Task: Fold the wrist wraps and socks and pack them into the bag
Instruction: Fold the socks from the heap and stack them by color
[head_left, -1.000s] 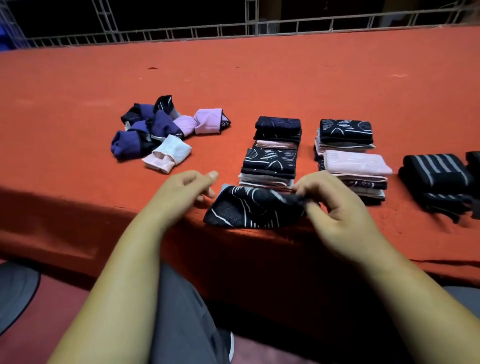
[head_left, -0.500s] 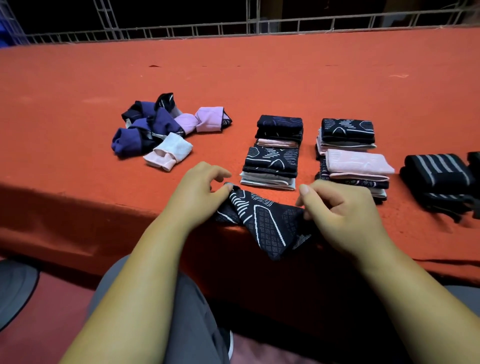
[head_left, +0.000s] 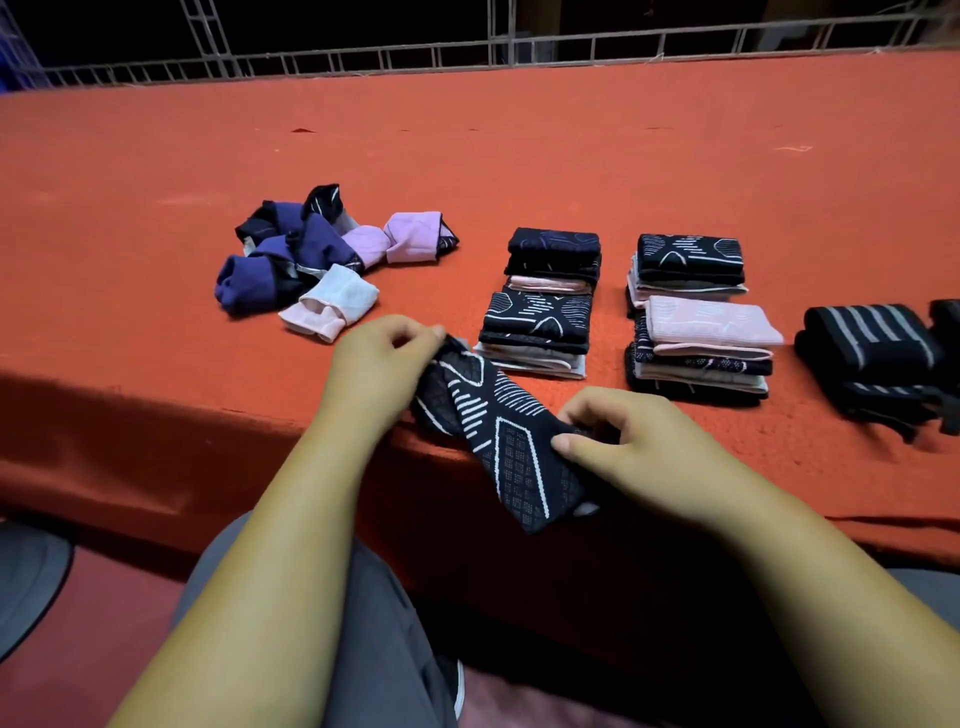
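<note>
Desk (head_left: 519, 171) cloth, orange-red, carries a loose sock pile (head_left: 311, 260) left, folded stacks (head_left: 540, 322) midway, striped wrist wraps (head_left: 867, 343) right. At its near edge lies a dark patterned sock (head_left: 509, 441), partly overhanging; it looks light, limp and stretchy, best taken by its ends. The left hand (head_left: 379, 364) pinches the far end, the right hand (head_left: 639, 452) the near side; each grip is closed on fabric. No writing is legible.
</note>
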